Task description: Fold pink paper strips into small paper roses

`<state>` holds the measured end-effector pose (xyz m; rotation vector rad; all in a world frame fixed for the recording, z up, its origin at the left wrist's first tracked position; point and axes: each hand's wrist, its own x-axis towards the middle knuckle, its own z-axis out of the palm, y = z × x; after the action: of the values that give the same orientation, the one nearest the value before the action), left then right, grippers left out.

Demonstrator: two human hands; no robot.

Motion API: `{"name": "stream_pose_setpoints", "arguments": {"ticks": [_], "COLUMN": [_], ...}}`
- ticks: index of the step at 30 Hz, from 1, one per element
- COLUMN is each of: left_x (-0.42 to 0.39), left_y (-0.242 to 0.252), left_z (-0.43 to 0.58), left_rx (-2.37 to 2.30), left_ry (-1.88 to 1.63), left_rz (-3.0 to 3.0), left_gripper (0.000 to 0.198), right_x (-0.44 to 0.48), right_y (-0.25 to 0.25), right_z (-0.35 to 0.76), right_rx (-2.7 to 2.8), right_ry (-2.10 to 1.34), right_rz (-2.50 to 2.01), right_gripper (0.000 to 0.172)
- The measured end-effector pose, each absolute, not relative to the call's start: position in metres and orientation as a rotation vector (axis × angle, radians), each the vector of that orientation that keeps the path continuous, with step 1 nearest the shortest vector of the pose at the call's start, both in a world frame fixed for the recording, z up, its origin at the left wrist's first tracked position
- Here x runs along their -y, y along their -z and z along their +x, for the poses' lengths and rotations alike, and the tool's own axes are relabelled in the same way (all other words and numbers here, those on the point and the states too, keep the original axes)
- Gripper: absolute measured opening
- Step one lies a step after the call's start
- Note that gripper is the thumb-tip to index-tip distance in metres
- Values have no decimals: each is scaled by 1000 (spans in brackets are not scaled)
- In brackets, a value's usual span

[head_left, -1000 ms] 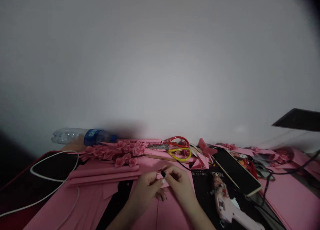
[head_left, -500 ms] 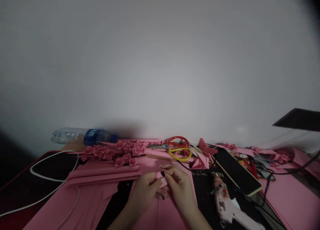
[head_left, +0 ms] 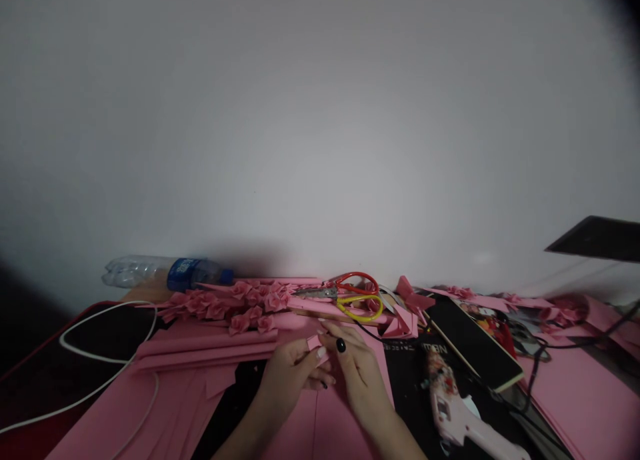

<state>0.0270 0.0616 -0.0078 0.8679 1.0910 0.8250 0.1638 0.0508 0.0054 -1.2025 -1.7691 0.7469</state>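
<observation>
Between the fingertips of my left hand (head_left: 289,375) is a small folded piece of pink paper (head_left: 314,343), pinched under the thumb. My right hand (head_left: 359,373) is right beside it, thumb with a dark nail raised and fingers reaching behind the paper; whether they touch it is hard to tell. Both hands are above pink paper sheets (head_left: 315,420). Past the hands lie scissors (head_left: 357,295) with one red and one yellow handle, and a cluster of pink paper roses (head_left: 240,307).
At the back left a plastic bottle (head_left: 165,273) lies on its side near a white cable (head_left: 95,360). On the right are a phone (head_left: 477,343), a glue gun (head_left: 457,410), dark cords and stacked pink paper (head_left: 585,397). A pale wall (head_left: 320,127) stands behind.
My right thumb has lifted off the paper piece and shifted slightly right, and my left hand has drawn a little to the left with the piece.
</observation>
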Motion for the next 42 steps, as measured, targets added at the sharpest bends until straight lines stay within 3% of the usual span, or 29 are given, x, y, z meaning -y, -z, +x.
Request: {"name": "stream_pose_setpoints", "arguments": {"ticks": [12, 18, 24, 31, 42], "left_x": [-57, -55, -54, -60, -63], "left_y": [7, 4, 3, 5, 9], "left_z": [27, 26, 24, 23, 17], "left_rx": [-1003, -903, -918, -1061, -1216], "left_ry": [-817, -738, -736, -871, -984], "left_rz": [1027, 1118, 1107, 1147, 1466], "left_gripper": [24, 20, 20, 22, 26], "right_x": [-57, -57, -56, -59, -58], "right_y": [1, 3, 7, 7, 3], "right_z": [165, 167, 164, 166, 156], "right_rx": [1577, 1729, 1631, 1354, 1326], "right_ry": [-905, -1125, -1214, -913, -1136], "right_rz": [-1236, -1231, -1208, -1242, -1157], "right_gripper": [23, 36, 36, 23, 10]}}
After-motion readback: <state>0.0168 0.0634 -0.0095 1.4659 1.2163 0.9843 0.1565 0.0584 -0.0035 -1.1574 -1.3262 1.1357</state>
